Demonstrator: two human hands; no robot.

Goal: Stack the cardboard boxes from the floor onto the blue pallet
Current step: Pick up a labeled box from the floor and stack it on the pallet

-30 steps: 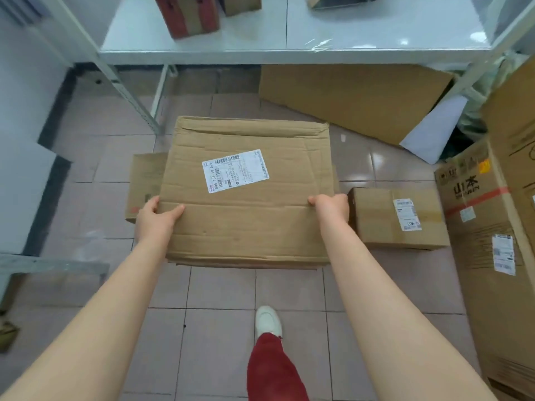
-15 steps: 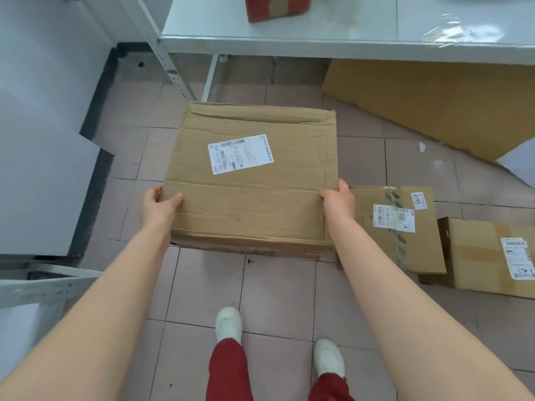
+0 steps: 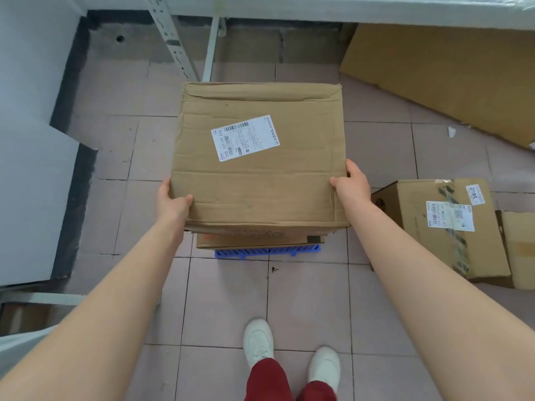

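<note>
the large cardboard box [image 3: 259, 157] sits at the centre of the frame, gripped between both hands: the left hand [image 3: 170, 202] clasps its lower left corner, the right hand [image 3: 351, 183] its lower right edge. beneath it a lower box [image 3: 254, 240] already rests on the blue pallet [image 3: 267, 252], so at least one is stacked. whether the held box has touched down is unclear. two more boxes, a taped box [image 3: 440, 227] and another box [image 3: 518, 247], wait on the floor [image 3: 225, 299] at the right.
</note>
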